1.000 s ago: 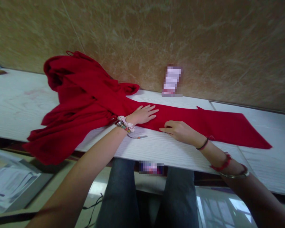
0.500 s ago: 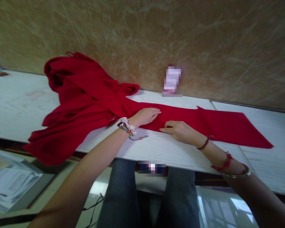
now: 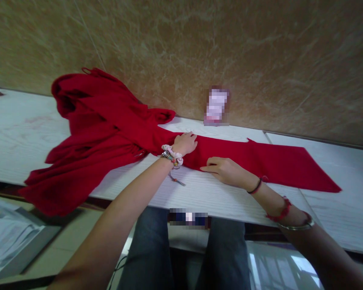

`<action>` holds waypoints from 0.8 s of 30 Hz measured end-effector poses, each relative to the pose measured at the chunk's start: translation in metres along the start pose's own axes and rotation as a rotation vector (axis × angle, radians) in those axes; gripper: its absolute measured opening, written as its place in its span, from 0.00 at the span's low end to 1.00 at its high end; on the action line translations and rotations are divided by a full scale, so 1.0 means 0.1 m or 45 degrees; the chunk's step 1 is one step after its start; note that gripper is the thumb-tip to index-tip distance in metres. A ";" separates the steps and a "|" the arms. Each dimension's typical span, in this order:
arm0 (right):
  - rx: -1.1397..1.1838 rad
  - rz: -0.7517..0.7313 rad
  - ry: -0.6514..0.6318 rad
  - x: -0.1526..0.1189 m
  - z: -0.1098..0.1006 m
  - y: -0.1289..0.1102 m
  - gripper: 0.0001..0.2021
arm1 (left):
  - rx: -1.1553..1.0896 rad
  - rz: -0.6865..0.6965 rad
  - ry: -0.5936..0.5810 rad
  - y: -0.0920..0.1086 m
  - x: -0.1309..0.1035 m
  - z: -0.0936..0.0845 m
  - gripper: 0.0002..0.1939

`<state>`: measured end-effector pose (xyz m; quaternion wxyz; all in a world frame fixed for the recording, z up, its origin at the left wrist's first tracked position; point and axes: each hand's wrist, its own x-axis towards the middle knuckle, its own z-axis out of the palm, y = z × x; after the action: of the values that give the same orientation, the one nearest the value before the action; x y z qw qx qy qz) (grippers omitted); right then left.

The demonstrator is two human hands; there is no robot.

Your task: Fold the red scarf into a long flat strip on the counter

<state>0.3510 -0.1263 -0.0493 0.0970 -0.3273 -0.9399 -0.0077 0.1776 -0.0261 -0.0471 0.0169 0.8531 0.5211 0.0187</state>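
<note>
A red cloth garment [image 3: 109, 129] lies on the white table, heaped and wrinkled at the left. From that heap a long panel of the same cloth [image 3: 286, 163] stretches flat to the right, ending in a slanted point. My left hand [image 3: 185, 143] rests palm down on the panel close to the gathered part, fingers slightly apart and open. Just to its right, my right hand [image 3: 225, 171] is at the panel's near edge, its fingers curled and the thumb stretched along the edge. Its fingers appear closed on the cloth there, though the fingertips are partly hidden.
The white table [image 3: 230, 197] is narrow and runs along a brown marbled wall [image 3: 181, 52]. A blurred-out phone-like object [image 3: 217, 105] leans against the wall. A box of papers [image 3: 12, 237] stands below at the left. My legs [image 3: 151, 245] are under the table edge.
My left hand has shifted slightly towards the panel's far edge and its fingers have spread a little. The right hand remains at the near edge. The whole view has moved slightly.
</note>
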 end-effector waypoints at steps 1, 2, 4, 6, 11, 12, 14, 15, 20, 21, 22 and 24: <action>0.035 0.001 0.004 0.00 0.00 0.00 0.15 | 0.007 -0.004 0.048 0.03 -0.03 0.01 0.22; 0.078 0.001 0.010 0.00 -0.01 0.01 0.14 | 0.014 0.017 0.094 0.06 -0.06 0.03 0.22; 0.181 0.003 0.023 0.00 -0.02 0.03 0.14 | 0.009 0.103 0.145 0.10 -0.12 0.06 0.23; 0.301 0.009 0.019 0.00 -0.03 0.05 0.13 | -0.029 0.161 0.069 0.10 -0.15 0.07 0.24; 0.401 0.187 0.147 -0.02 0.02 0.22 0.13 | -0.128 0.036 -0.190 0.06 -0.11 0.09 0.28; 0.340 0.287 0.197 -0.03 0.05 0.26 0.14 | -0.144 0.011 -0.211 0.05 -0.10 0.09 0.29; 0.176 0.501 0.214 -0.05 0.11 0.33 0.19 | -0.174 -0.043 -0.252 0.04 -0.08 0.10 0.30; 0.101 0.588 0.167 -0.07 0.13 0.35 0.22 | -0.185 -0.065 -0.267 0.04 -0.08 0.10 0.31; 0.007 0.724 -0.165 -0.12 0.15 0.36 0.28 | -0.189 -0.149 -0.280 0.06 -0.09 0.10 0.33; 0.017 0.733 -0.189 -0.13 0.14 0.35 0.28 | -0.187 -0.152 -0.280 0.06 -0.09 0.09 0.33; 0.024 0.747 -0.198 -0.13 0.13 0.34 0.29 | -0.186 -0.152 -0.282 0.06 -0.10 0.09 0.34; 0.017 0.785 -0.175 -0.11 0.11 0.34 0.30 | -0.182 -0.152 -0.285 0.07 -0.10 0.08 0.34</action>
<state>0.3788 -0.1057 -0.0642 0.0331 -0.5959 -0.8007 0.0505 0.1795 -0.0379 -0.0554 0.1369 0.8139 0.5632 -0.0405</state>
